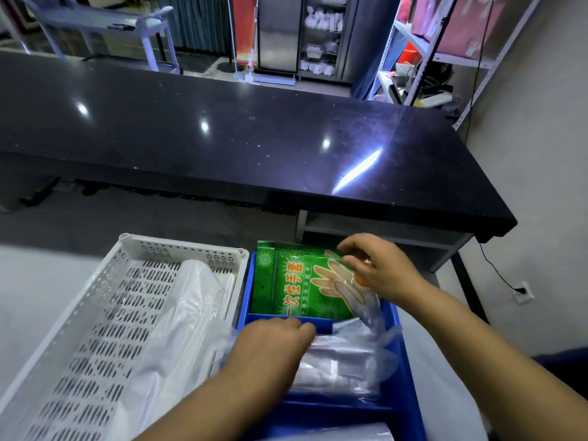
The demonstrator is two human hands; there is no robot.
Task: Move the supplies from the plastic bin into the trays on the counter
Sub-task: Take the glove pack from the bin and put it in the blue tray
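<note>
Right hand: the right hand (381,268) pinches the far corner of the green glove packet (296,281).
Left hand: the left hand (270,348) lies fingers-down on the clear packets (337,361); whether it grips them is hidden.
Supplies: the glove packet sits in the far compartment of the blue tray (246,300), which stands at the far edge of the pale worktop (38,297), just beside the white basket (95,313).
Risk: the slick packet may ride up over the divider or slide out, since it looks longer than its compartment.
Risk: loose clear film could snag on the fingers and drag out with them.
</note>
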